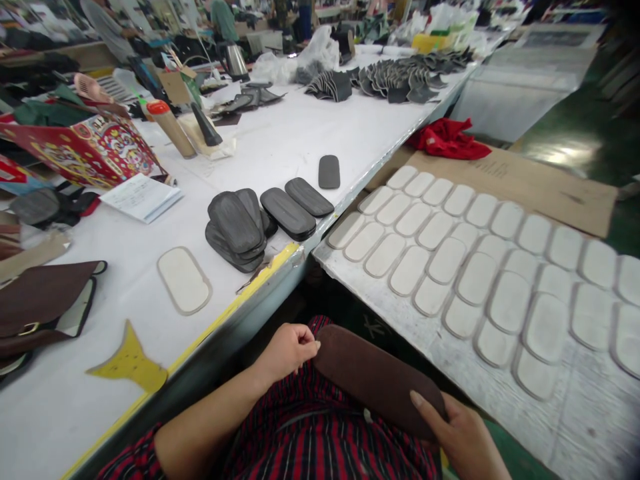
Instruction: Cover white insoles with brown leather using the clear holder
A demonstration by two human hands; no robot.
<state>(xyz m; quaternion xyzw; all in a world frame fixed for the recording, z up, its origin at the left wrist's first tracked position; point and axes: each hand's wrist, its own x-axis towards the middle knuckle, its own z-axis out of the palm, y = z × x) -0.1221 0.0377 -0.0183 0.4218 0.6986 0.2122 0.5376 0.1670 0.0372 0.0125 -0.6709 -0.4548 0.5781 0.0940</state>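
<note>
Across my lap lies a long dark brown leather piece (pixel 370 377) with rounded ends. My right hand (pixel 457 427) grips its right end, thumb on top and fingers underneath. At the other end, my left hand (pixel 290 350) is closed in a pinch at the edge; whether it has the leather or something small in its fingertips is hidden. On the white table ahead are stacks of dark grey oval pieces (pixel 237 223) and a single pale oval piece (pixel 185 280). Rows of similar pale oval pieces (pixel 467 280) cover a board to my right, some overlapping.
A yellow fin-shaped piece (pixel 130 360) and a brown leather bag part (pixel 45 300) lie at the left. Farther back stand a red patterned box (pixel 107 150), a red-capped bottle (pixel 171 127) and a kettle (pixel 235 61). Red cloth (pixel 450 139) rests beyond the board.
</note>
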